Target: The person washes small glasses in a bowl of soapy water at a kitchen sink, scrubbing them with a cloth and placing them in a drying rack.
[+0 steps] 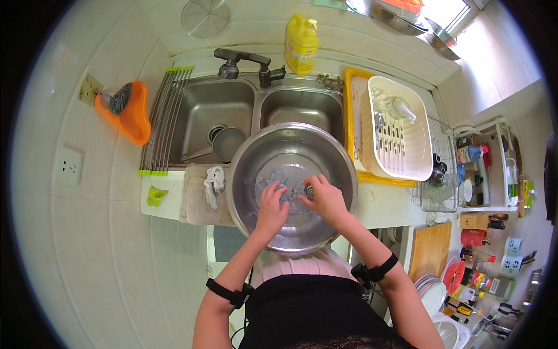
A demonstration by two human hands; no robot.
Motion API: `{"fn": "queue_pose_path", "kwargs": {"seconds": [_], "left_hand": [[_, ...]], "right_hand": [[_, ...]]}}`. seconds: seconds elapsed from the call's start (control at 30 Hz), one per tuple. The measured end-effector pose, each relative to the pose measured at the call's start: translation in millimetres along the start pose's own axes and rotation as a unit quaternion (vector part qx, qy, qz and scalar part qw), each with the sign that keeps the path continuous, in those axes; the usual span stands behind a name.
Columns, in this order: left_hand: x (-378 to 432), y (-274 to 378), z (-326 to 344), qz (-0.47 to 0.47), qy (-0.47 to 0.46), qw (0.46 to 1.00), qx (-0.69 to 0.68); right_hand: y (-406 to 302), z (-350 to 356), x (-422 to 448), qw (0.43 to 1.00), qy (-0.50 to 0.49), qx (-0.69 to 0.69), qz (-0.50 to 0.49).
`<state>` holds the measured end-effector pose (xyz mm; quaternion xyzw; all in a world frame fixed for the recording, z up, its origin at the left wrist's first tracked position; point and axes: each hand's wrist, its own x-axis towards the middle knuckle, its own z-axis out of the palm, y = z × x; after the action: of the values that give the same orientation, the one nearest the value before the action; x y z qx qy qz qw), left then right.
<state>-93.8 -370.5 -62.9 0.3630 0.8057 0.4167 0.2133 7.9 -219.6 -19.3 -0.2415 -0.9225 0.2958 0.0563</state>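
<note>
A large stainless steel basin [290, 237] with shallow water sits before me, over the counter's front edge and part of the right sink bowl. Inside it, my left hand [272, 209] has curled fingers over a crumpled bluish-grey cloth [277, 178]; whether they grip it cannot be told. My right hand [326, 198] pinches a small clear glass piece [309, 192] with a round, darker end between thumb and fingers. The hand hides much of its shape.
Behind the basin are a double steel sink [213, 100] and a black faucet [263, 72]. A pan [229, 144] lies in the left bowl. At right stands a white dish basket [399, 170] with glassware. A yellow bottle [301, 46], roll-up rack [168, 118] and rag [214, 183] surround the sink.
</note>
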Motion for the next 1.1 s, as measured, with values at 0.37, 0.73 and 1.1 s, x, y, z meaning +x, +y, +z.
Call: {"fn": "queue_pose_path", "kwargs": {"seconds": [0.37,0.73,1.1], "left_hand": [[35,-44,12,0.004,-0.06,0.974,0.22],[11,35,33,0.113,-0.059,0.987,0.095],[21,17,32,0.365,-0.056,0.851,0.374]], "right_hand": [[20,29,7,0.999,0.045,-0.002,0.002],[53,55,3,0.991,0.042,0.125,0.033],[41,40,0,0.994,0.009,0.092,0.064]]}}
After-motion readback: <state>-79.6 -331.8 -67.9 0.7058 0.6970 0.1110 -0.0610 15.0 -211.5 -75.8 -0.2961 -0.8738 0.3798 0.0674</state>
